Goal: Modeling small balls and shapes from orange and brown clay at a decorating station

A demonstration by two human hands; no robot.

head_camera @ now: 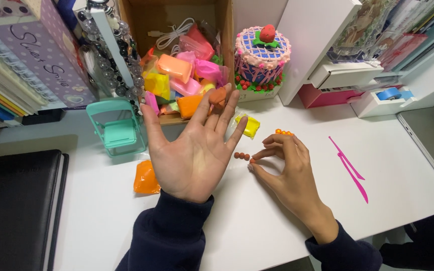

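White desk, clay box behind; left hand grip open, flat; right hand pinching clay ball.

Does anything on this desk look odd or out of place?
Nothing is spilled or broken. One oddity: a lump of brownish-orange clay sticks to the fingertips of the open left hand instead of lying on the white desk.

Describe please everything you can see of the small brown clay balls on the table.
The small brown clay balls are three tiny round beads of soft-looking modelling clay, reddish brown, lying in a short touching row on the white table. They sit between the open left hand and the right hand, whose fingertips pinch together just beside them.
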